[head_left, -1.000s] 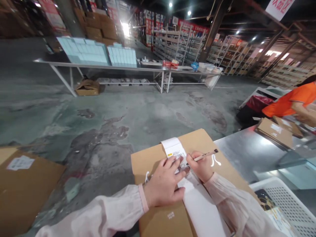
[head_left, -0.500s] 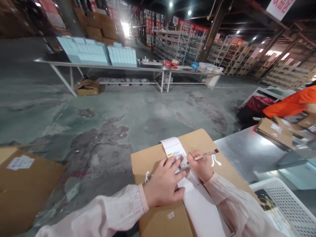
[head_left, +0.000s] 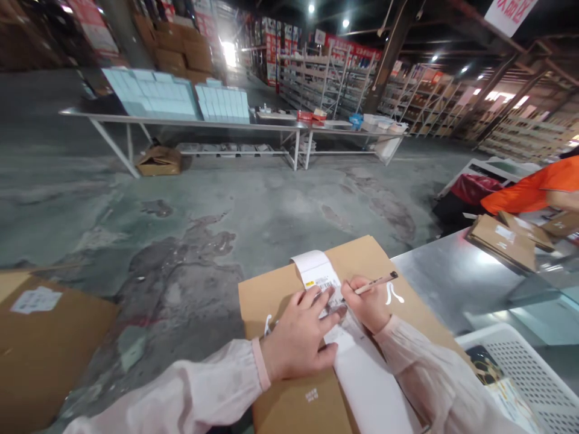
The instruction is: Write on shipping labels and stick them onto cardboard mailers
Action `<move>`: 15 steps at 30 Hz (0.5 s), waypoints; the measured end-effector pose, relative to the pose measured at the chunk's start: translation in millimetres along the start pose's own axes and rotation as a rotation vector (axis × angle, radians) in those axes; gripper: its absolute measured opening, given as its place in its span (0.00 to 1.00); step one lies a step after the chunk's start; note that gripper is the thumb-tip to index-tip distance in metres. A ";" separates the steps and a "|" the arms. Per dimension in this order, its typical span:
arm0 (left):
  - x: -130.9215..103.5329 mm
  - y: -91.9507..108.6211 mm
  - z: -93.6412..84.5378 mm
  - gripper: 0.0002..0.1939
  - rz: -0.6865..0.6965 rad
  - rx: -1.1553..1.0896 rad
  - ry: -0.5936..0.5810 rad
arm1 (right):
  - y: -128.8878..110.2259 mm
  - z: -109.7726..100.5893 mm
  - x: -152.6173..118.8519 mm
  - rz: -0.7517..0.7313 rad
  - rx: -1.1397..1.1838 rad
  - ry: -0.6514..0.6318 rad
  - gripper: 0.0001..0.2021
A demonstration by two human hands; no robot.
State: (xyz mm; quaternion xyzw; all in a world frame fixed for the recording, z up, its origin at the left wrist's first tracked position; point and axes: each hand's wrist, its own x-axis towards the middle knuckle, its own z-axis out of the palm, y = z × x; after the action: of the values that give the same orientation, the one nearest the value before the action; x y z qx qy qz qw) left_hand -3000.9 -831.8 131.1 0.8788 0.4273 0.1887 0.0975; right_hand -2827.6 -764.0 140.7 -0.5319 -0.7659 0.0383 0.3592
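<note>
A long white printed paper strip [head_left: 366, 377] lies across a flat brown cardboard box [head_left: 362, 256], its far end curling up past a barcode and a small yellow mark. My left hand [head_left: 301, 331] rests on the strip and the box with its fingers spread. In my right hand [head_left: 368, 304] a slim pen [head_left: 379, 281] is pinched, its dark-tipped back end pointing up and right. The writing tip is down at the paper, hidden behind my fingers.
A white perforated basket [head_left: 525, 361] with packaged items stands at right beside a metal table [head_left: 434, 268]. Stacked cartons [head_left: 502, 241] lie near a person in an orange sleeve [head_left: 534, 187]. Another carton [head_left: 49, 349] is at left. A long table [head_left: 271, 125] with pale blue boxes stands beyond.
Both hands stay in nearly the same place on the paper. The whole view has shifted very slightly; the pen remains in my right hand.
</note>
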 end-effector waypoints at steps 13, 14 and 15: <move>0.3 -0.4 -4.2 0.29 -0.012 -0.009 -0.030 | 17.3 1.6 -5.0 0.049 -0.032 0.020 0.20; 0.3 -0.6 -3.9 0.29 -0.011 -0.007 -0.026 | 18.0 2.6 -5.4 0.049 -0.031 0.020 0.20; 0.3 -0.7 -3.6 0.29 -0.011 -0.005 -0.020 | 18.8 3.5 -5.7 0.048 -0.029 0.024 0.20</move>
State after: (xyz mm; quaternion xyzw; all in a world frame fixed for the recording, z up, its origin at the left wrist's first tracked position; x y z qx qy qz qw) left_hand -3002.7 -831.1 134.2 0.8781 0.4305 0.1804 0.1050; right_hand -2813.9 -759.5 127.0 -0.5555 -0.7492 0.0295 0.3595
